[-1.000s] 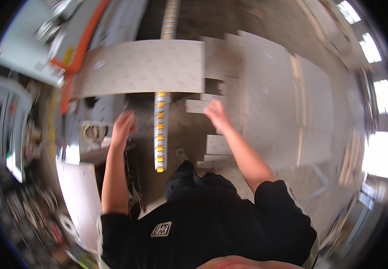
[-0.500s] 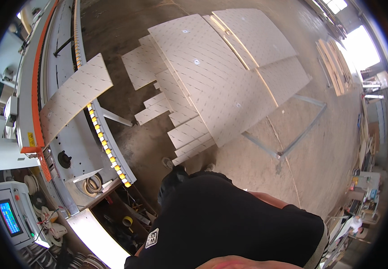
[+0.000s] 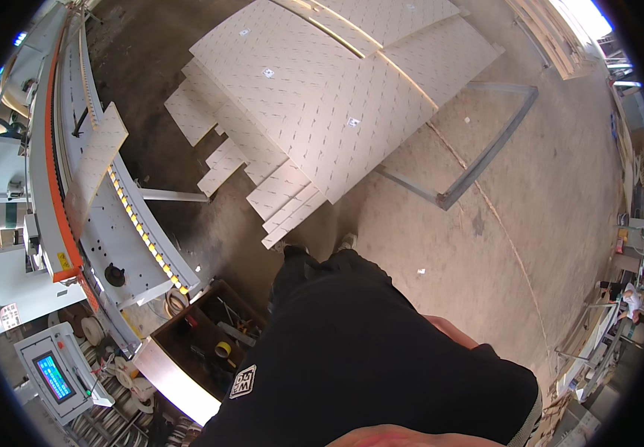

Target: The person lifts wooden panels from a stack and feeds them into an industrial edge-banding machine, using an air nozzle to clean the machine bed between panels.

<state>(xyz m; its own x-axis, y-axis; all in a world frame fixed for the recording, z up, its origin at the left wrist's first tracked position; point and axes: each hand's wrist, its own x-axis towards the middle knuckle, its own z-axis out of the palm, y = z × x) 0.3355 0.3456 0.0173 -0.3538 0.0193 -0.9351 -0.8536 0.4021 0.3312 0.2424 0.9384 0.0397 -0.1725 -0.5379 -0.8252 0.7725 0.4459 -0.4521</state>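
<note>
Panel (image 3: 100, 165) lies across the roller rail (image 3: 140, 222), one end jutting right of it; stacked boards (image 3: 299, 112) lie farther right of the rail. Both hands are out of view, so the fingers' state cannot be told. Good handling likely means keeping the panel level on the rail.

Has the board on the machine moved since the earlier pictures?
Yes, the board has moved along the rail, away from its near end; more yellow rollers now show.
</note>
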